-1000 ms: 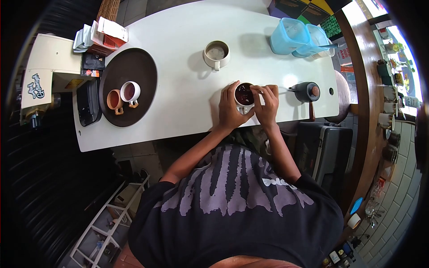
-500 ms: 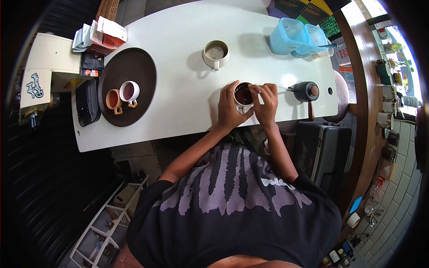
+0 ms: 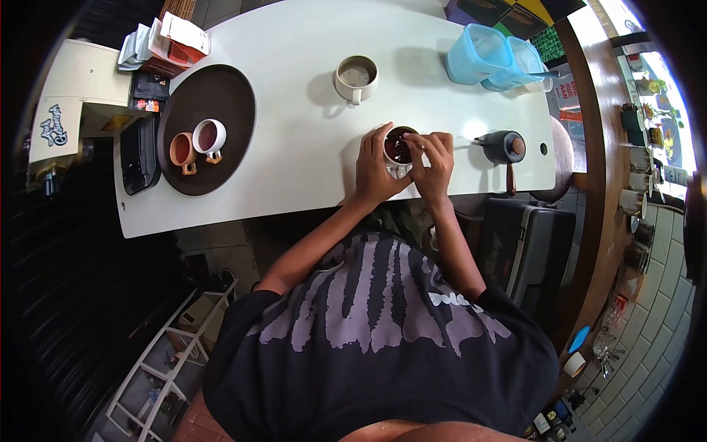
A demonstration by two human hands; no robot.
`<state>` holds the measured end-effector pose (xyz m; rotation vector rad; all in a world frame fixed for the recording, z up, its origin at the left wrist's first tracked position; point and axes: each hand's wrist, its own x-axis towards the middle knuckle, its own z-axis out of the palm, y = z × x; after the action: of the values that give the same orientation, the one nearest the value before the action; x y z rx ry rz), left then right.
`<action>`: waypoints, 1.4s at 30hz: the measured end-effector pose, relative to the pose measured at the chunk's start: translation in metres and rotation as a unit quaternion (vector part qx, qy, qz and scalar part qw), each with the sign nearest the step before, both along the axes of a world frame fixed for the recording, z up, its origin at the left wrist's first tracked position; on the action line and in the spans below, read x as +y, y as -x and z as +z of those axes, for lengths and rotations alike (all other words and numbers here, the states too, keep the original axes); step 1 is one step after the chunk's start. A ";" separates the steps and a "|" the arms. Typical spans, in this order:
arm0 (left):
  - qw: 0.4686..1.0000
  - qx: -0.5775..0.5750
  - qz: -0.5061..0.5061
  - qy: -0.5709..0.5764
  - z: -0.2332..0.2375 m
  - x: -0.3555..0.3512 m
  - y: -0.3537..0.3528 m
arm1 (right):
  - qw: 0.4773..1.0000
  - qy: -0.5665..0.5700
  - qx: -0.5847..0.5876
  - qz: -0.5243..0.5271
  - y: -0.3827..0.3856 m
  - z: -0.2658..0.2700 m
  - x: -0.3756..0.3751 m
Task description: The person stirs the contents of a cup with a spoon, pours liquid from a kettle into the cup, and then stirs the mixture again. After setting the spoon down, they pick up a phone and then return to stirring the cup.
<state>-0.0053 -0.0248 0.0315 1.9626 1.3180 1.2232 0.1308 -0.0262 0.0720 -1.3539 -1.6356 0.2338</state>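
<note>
A white cup (image 3: 398, 169) of dark reddish liquid stands on the table close to me. My left hand (image 3: 373, 168) is curved around the cup's left side, its thumb reaching across the near side by the handle. Over the right rim, my right hand (image 3: 434, 163) has its fingers bent and pinched together; whatever they may hold is too small to make out. Beyond my hands is a beige mug (image 3: 356, 94) with a pale residue inside. To the right of my right hand is a dark grey pot (image 3: 503, 147) with a wooden handle and a wooden lid knob.
On the left, a round brown tray (image 3: 228, 103) carries a white cup (image 3: 209, 135) and a brown cup (image 3: 183, 149). Two light-blue containers (image 3: 471, 62) stand at the far right. A machine (image 3: 62, 110) and packets (image 3: 184, 37) border the white table's (image 3: 294, 147) left end.
My view has shifted slightly. My left hand stays around the cup, while the fingers of my right hand have moved a little at the rim.
</note>
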 end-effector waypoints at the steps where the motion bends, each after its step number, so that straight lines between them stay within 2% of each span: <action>1: 1.000 -0.004 0.000 -0.006 -0.002 0.000 0.000 | 1.000 -0.009 -0.008 -0.005 -0.002 0.000 0.001; 6: 1.000 -0.003 0.000 -0.010 -0.005 0.000 0.001 | 0.999 -0.010 -0.027 -0.029 -0.017 -0.002 -0.012; 14: 1.000 0.006 0.008 0.004 -0.006 0.001 0.001 | 1.000 0.001 0.012 0.013 0.006 -0.006 -0.004; 20: 1.000 -0.016 -0.005 0.010 -0.013 0.000 -0.001 | 0.999 -0.011 -0.026 -0.019 -0.016 -0.009 -0.005; 24: 1.000 -0.009 -0.001 -0.002 -0.010 0.000 0.000 | 1.000 0.026 0.003 -0.007 -0.014 -0.003 -0.019; 29: 1.000 0.005 0.008 -0.007 -0.009 0.001 -0.002 | 0.999 0.022 0.030 0.008 0.003 -0.005 -0.006; 35: 1.000 -0.007 -0.006 0.003 -0.014 0.001 0.000 | 0.999 -0.015 -0.009 -0.028 -0.018 -0.007 -0.004; 42: 1.000 -0.009 -0.003 0.004 -0.014 0.003 0.001 | 0.998 0.029 0.060 0.003 0.000 -0.015 -0.015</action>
<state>-0.0059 -0.0222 0.0171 1.9440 1.3045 1.2294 0.1308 -0.0415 0.0570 -1.3514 -1.5435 0.3622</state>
